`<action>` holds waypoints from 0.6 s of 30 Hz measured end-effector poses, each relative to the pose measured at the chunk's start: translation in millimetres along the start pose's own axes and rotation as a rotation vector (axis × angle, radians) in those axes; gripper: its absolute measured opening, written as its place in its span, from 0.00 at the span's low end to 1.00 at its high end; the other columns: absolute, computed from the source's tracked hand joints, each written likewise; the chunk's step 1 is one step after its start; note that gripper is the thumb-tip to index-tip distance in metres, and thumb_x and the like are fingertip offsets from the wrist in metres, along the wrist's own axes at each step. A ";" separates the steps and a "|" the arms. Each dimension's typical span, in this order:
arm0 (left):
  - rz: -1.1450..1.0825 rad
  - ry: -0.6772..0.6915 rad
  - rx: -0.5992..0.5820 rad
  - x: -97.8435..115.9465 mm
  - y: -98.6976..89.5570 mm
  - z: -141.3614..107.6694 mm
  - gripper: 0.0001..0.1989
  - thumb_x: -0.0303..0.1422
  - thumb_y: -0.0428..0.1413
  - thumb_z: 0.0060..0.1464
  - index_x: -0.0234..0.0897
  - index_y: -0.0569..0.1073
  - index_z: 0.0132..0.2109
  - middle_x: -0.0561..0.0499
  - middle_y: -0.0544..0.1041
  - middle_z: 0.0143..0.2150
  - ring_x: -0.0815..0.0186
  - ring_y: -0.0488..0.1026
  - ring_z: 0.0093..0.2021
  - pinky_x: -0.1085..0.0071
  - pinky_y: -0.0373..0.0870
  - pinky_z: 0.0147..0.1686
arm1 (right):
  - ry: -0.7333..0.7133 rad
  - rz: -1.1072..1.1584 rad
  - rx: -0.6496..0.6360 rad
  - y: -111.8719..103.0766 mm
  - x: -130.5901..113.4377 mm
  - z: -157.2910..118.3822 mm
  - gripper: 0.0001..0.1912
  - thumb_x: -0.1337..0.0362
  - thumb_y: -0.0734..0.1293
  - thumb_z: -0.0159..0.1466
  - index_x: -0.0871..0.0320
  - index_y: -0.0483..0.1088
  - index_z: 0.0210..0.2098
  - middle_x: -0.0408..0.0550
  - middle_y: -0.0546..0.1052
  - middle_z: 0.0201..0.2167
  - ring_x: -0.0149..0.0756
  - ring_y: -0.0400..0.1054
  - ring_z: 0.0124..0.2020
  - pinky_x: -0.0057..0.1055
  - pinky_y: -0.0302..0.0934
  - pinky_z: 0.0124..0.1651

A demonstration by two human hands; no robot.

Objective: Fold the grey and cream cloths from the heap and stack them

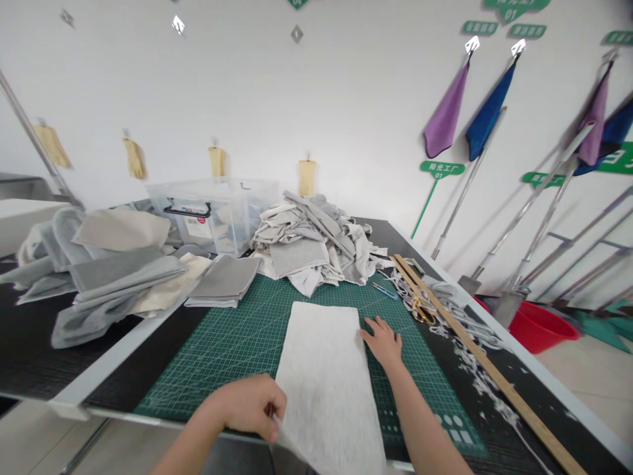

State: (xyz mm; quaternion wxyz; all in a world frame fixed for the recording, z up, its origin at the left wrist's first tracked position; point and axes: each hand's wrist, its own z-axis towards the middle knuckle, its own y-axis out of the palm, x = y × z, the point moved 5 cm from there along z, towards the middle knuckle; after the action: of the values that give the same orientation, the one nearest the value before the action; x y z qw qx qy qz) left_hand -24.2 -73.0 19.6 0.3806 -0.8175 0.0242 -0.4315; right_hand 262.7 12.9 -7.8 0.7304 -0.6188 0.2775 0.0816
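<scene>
A long pale grey-white piece of cloth (326,376) lies on the green cutting mat (217,356), its near end reaching over the table's front edge. Pinched in the fingers of my left hand (250,404) is the cloth's left edge, close to the front of the table. My right hand (383,340) rests by the cloth's upper right edge, fingers spread, the fingertips touching the mat and the cloth's border.
Behind the mat rises a heap of grey cloth pieces (316,244). A folded grey stack (225,280) and a clear plastic bin (212,211) stand to the left. At right are scissors (421,310), blue snips (384,290), a long wooden ruler (475,349) and fabric scraps.
</scene>
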 end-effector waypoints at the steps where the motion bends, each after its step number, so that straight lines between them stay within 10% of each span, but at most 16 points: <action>1: -0.003 0.001 -0.003 -0.5 0.1 0.8 0.07 0.32 0.57 0.33 0.37 0.73 0.26 0.59 0.65 0.18 0.74 0.61 0.21 0.80 0.52 0.18 | 0.001 -0.004 0.017 -2.6 0.2 -4.4 0.20 0.58 0.59 0.52 0.52 0.63 0.45 0.50 0.57 0.53 0.46 0.44 0.55 0.55 0.29 0.51; 4: -0.025 0.000 0.004 -1.2 -1.0 3.7 0.07 0.32 0.56 0.34 0.36 0.72 0.27 0.59 0.64 0.18 0.74 0.59 0.21 0.80 0.52 0.19 | -0.127 0.209 -0.053 -12.8 -9.6 -28.1 0.19 0.60 0.60 0.51 0.52 0.65 0.43 0.48 0.61 0.51 0.42 0.50 0.53 0.49 0.37 0.52; 9: -0.078 0.007 0.247 2.7 -17.4 5.1 0.04 0.31 0.52 0.39 0.34 0.68 0.25 0.59 0.62 0.20 0.74 0.58 0.22 0.80 0.52 0.22 | -0.414 0.868 -0.522 -29.5 -24.7 -107.9 0.23 0.52 0.58 0.53 0.52 0.63 0.46 0.50 0.68 0.45 0.43 0.60 0.46 0.42 0.52 0.48; 14: -0.172 0.040 0.387 9.1 -27.1 4.6 0.08 0.34 0.49 0.45 0.33 0.65 0.25 0.57 0.60 0.20 0.74 0.57 0.23 0.79 0.52 0.23 | -0.468 0.407 -0.394 -18.6 -5.1 -157.8 0.35 0.56 0.70 0.40 0.42 0.59 0.48 0.43 0.65 0.49 0.50 0.57 0.49 0.46 0.43 0.52; 18: -0.216 0.086 0.393 10.8 -24.5 5.9 0.09 0.34 0.50 0.46 0.32 0.65 0.25 0.57 0.60 0.20 0.74 0.57 0.22 0.79 0.52 0.23 | -0.394 0.271 -0.190 -14.6 6.8 -159.6 0.14 0.60 0.65 0.49 0.45 0.70 0.37 0.45 0.74 0.36 0.44 0.65 0.39 0.39 0.55 0.42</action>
State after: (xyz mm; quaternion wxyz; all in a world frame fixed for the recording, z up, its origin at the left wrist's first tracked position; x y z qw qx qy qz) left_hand -20.2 -56.0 40.8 0.4828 -0.7064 -0.1317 -0.5005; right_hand 226.5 -143.3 -11.6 0.6913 -0.6139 0.2014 0.3235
